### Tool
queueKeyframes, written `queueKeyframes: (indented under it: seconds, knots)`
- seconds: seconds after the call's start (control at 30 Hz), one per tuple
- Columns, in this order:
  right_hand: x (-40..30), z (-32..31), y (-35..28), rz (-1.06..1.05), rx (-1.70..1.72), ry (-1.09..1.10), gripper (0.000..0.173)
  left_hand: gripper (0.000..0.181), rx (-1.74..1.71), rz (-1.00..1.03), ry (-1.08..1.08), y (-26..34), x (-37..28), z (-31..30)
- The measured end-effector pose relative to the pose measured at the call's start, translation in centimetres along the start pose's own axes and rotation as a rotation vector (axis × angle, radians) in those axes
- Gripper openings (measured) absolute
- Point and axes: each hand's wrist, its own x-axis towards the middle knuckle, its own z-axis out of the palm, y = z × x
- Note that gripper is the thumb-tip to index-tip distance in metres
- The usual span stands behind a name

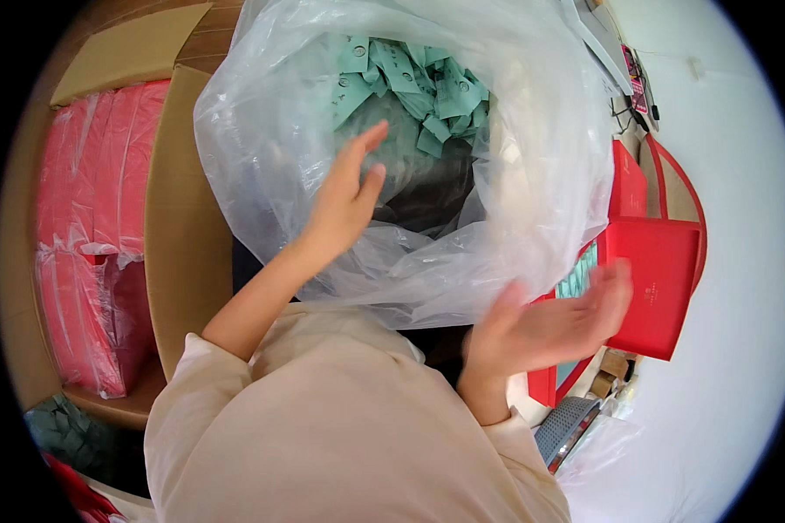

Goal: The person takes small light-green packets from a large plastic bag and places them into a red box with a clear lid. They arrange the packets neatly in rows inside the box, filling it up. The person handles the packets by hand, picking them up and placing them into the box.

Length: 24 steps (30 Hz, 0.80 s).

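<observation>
A large clear plastic bag (261,150) stands with its mouth wide apart before me. Several small green packets (402,72) lie inside, toward its far side, beside something dark. My left hand (350,193) reaches over the bag's mouth, fingers apart and holding nothing. To the right of the bag's near rim, my right hand (549,327) is blurred, its fingers spread with nothing seen in them. Partly behind that hand is a red box with its lid (657,287) raised; green packets (577,274) in a row show inside it.
At the left, a cardboard box (186,229) holds red boxes (91,170) wrapped in clear plastic. More dark green packets (72,428) lie at the lower left. A grey plastic basket (566,425) sits at the lower right, near small brown boxes (605,382). Another red box (628,183) stands behind the lid.
</observation>
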Motion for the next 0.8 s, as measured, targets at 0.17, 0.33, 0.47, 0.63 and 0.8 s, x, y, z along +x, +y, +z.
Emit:
queueKeyframes:
  seconds: [0.17, 0.33, 0.47, 0.63, 0.8]
  knots:
    - [0.5, 10.5, -1.8, 0.202, 0.628, -0.456, 0.035, 0.068, 0.421, 0.079, 0.238, -1.2, 2.7, -3.5]
    - [5.5, 17.7, 7.6, 0.444, 0.365, -0.143, 0.057, 0.078, 0.696, 0.081, 0.531, 2.3, 2.2, -7.9]
    - [5.9, 19.7, 7.0, 0.3, 0.138, -0.038, 0.059, 0.069, 0.714, 0.152, 0.533, 3.8, 1.3, -7.5]
    - [1.2, 22.1, 3.0, 0.292, 0.272, -0.188, 0.061, 0.043, 0.558, 0.152, 0.347, 2.9, -0.2, -4.6]
    - [1.3, 24.4, 3.5, 0.068, -0.061, -0.26, 0.056, 0.035, 0.268, 0.029, 0.229, 0.4, -1.4, -2.7]
